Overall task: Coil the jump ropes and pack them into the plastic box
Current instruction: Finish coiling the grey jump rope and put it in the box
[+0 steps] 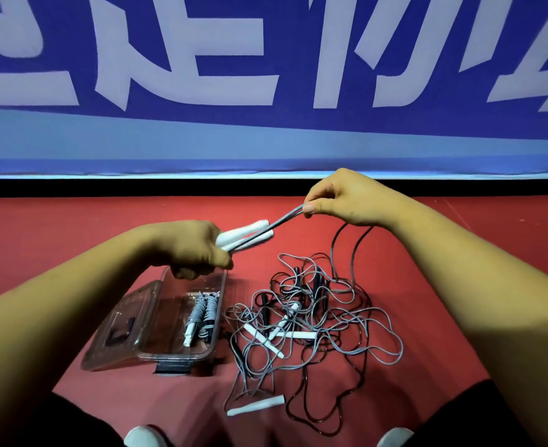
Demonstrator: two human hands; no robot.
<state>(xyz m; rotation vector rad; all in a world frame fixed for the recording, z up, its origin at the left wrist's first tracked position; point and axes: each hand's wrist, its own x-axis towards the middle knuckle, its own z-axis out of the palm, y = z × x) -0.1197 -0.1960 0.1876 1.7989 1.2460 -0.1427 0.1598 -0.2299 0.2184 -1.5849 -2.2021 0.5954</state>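
Observation:
My left hand (195,246) grips the two white handles (245,235) of a grey jump rope, held above the far end of the clear plastic box (156,321). My right hand (337,196) pinches that rope's grey cords (285,219) just past the handles; the cords hang from it down to the floor. Two coiled ropes (203,312) lie inside the open box, whose lid (121,324) is folded out to the left. A tangled pile of grey and dark ropes with white and black handles (304,321) lies on the red floor right of the box.
A loose white handle (256,405) lies near my knees. A blue banner with white lettering (266,75) stands across the back, with a black strip at its foot. My white shoe tips (143,437) show at the bottom edge.

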